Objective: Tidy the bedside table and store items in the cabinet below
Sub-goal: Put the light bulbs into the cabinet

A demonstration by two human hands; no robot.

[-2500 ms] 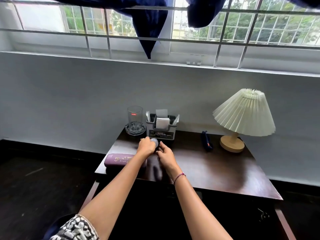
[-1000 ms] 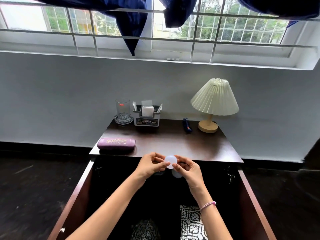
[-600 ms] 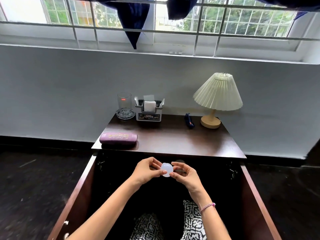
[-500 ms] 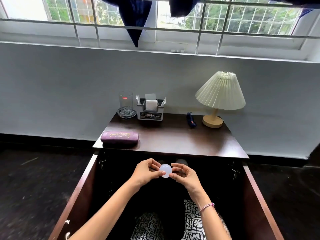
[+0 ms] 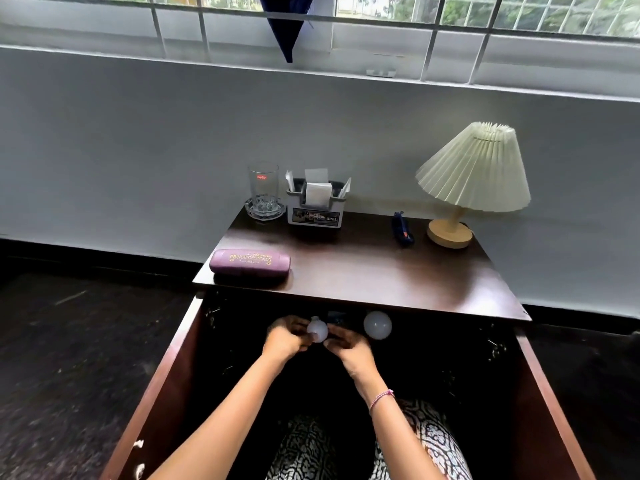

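A small white light bulb (image 5: 317,331) is held between my left hand (image 5: 285,337) and my right hand (image 5: 346,344), just inside the dark open cabinet under the bedside table (image 5: 381,282). A second white bulb (image 5: 377,325) sits in the cabinet to the right of my hands. On the tabletop lie a purple glasses case (image 5: 250,264) at the front left and a small dark blue item (image 5: 402,227) near the lamp.
At the table's back stand a glass on a glass ashtray (image 5: 264,194), a grey organiser with papers (image 5: 317,207) and a pleated lamp (image 5: 472,174). Both cabinet doors, left (image 5: 152,386) and right (image 5: 550,400), swing open toward me. My patterned knees (image 5: 363,448) are below.
My hands carried the bulb from the tabletop down and forward into the cabinet opening. The view tilted downward and closer; a second bulb is now visible inside.
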